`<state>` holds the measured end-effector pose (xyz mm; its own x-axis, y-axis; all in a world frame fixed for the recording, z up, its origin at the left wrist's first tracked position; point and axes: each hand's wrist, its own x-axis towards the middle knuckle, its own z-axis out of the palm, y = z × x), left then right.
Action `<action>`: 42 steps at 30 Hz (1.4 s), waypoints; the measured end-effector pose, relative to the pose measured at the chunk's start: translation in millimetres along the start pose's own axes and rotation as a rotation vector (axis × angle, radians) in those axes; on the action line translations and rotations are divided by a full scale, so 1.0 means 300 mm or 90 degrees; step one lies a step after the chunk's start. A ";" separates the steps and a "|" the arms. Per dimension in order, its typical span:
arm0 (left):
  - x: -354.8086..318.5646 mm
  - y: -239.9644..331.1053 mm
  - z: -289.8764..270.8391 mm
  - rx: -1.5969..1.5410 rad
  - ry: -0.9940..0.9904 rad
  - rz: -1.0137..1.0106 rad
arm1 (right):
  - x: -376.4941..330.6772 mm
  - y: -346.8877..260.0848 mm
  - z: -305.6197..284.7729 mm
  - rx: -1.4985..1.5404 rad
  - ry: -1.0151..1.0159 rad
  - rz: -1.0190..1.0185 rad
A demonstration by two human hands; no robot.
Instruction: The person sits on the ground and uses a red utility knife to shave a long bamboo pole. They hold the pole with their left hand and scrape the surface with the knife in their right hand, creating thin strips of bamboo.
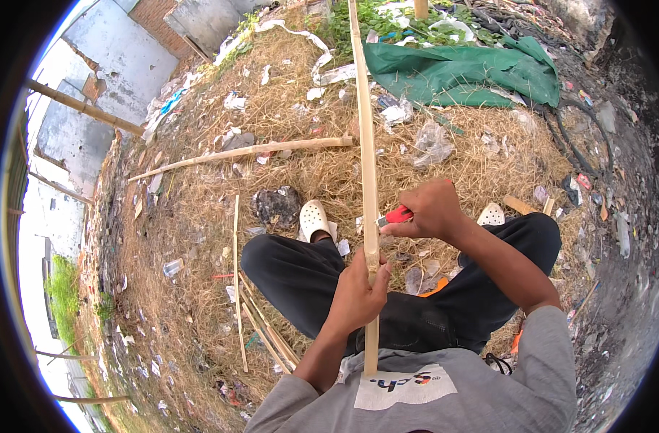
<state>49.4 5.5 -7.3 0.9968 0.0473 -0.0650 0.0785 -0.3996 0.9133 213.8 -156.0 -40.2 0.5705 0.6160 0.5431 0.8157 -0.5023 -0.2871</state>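
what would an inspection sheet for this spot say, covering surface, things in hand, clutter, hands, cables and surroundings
Surface: dry straw over uneven ground, strewn with litter
Things in hand: long bamboo strip, its near end at the shirt; red-handled blade tool at the strip's right side
Clutter: loose bamboo pole, slim strips at left, crumpled clear plastic
Hands: left hand closed around the strip; right hand closed on the tool's handle
Cables: dark cable-like strands at right, kind unclear
Surroundings: green sheet ahead, weathered wall at upper left
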 end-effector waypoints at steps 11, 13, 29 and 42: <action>-0.046 0.033 -0.004 -0.069 -0.043 -0.101 | -0.025 -0.006 0.015 -0.008 -0.029 0.010; -0.058 0.008 -0.005 -0.012 -0.054 -0.054 | 0.006 0.036 -0.004 -0.056 -0.015 0.023; -0.182 0.039 -0.047 -0.113 -0.204 -0.100 | 0.066 0.228 -0.109 -0.071 -0.009 0.336; 0.004 0.078 -0.021 -0.203 -0.059 -0.133 | -0.050 -0.103 -0.057 0.107 -0.072 0.000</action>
<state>52.3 1.9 16.5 0.9583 0.0085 -0.2857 0.2854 -0.0843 0.9547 178.3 -160.2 -25.8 0.5703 0.6844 0.4542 0.8146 -0.3998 -0.4203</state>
